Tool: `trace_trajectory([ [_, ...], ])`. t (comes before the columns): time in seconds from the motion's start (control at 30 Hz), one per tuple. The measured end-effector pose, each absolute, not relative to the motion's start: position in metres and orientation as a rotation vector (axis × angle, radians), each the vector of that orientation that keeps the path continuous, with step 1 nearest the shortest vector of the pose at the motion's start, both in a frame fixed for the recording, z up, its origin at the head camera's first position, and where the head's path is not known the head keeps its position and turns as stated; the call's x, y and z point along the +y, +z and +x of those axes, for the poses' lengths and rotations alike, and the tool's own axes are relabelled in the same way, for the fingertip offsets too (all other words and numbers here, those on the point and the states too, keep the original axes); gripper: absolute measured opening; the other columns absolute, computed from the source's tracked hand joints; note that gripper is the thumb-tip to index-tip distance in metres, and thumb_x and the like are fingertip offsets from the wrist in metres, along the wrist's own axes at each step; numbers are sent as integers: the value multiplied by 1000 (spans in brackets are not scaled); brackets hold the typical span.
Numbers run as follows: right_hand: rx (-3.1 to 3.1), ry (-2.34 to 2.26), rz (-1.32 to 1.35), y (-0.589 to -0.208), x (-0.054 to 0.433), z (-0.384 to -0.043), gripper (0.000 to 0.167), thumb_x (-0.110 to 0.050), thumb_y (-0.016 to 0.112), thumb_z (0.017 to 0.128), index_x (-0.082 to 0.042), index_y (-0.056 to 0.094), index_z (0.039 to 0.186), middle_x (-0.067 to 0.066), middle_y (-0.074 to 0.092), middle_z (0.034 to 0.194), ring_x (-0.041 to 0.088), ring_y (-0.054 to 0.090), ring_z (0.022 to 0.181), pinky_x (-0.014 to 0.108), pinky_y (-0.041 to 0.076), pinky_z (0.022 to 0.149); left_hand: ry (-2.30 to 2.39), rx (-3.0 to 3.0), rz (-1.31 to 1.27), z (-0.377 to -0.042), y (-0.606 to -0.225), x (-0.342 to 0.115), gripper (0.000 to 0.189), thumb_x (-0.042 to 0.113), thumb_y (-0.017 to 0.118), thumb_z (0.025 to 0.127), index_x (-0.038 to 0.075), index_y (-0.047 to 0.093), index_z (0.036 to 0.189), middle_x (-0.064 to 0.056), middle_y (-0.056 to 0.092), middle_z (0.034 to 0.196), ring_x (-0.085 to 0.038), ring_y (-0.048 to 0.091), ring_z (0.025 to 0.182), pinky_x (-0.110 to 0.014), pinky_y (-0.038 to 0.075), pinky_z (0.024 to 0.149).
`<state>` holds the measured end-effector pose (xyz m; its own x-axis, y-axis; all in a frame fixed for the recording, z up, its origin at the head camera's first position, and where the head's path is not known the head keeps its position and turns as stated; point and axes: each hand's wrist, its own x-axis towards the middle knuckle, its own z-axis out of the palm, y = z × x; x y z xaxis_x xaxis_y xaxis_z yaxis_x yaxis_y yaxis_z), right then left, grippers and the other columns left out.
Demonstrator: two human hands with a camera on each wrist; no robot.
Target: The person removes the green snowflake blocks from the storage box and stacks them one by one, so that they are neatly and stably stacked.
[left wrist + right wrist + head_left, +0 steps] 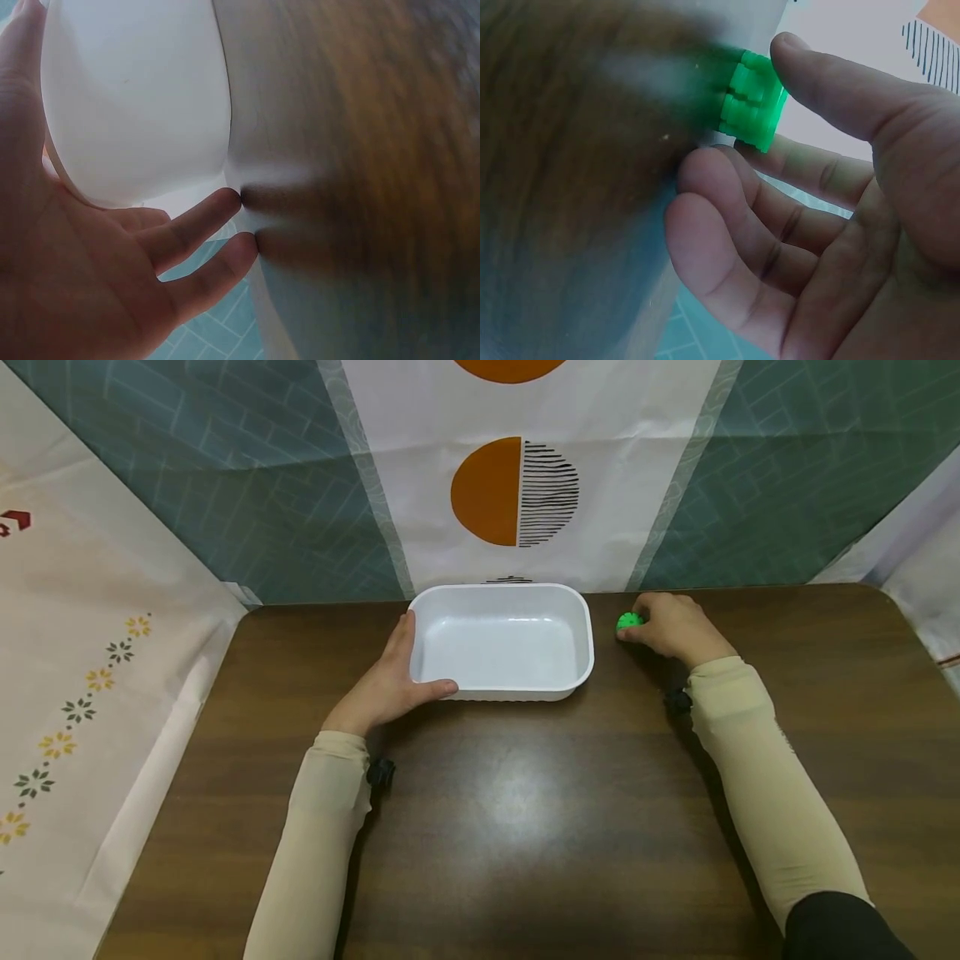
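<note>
A white rectangular plastic tray (495, 647) stands near the back edge of the table. My left hand (382, 689) rests against its left end, the thumb along the front wall and the straight fingers along the left side. In the left wrist view, two fingertips (229, 199) touch the tabletop beside the white tray (142, 97). Right of the tray, my right hand (678, 627) pinches a small round green plastic piece (628, 622) with notched sides. The right wrist view shows the green piece (754, 101) between thumb and index finger, close to the tabletop.
The dark brown wooden table (517, 827) is shiny. Behind it hangs a green and white patterned cloth (615, 485), close to the tray's back rim. A white cloth with flower prints (97, 710) hangs on the left. Dark wrist cameras (380, 772) sit under both wrists.
</note>
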<state>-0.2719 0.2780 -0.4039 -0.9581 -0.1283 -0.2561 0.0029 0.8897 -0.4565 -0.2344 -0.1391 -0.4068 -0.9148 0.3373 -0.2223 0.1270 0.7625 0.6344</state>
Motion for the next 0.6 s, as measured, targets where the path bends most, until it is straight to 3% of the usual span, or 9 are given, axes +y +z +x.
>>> trace_trajectory([
  [0.33, 2830, -663, -118, -406, 279, -267, 42, -31, 71, 94, 6, 62, 113, 21, 62, 102, 38, 51, 94, 52, 45, 83, 899, 2625, 377, -236, -407, -137, 128, 63, 75, 82, 20, -17, 160, -4, -13, 168, -33, 10, 152, -52, 21, 117],
  [0.6, 2825, -656, -100, -406, 280, -264, 46, -32, 71, 93, 7, 60, 116, 22, 62, 104, 39, 52, 95, 53, 45, 84, 904, 2619, 400, -238, -408, -135, 128, 64, 74, 82, 20, -18, 160, -5, -13, 168, -32, 8, 152, -51, 20, 118],
])
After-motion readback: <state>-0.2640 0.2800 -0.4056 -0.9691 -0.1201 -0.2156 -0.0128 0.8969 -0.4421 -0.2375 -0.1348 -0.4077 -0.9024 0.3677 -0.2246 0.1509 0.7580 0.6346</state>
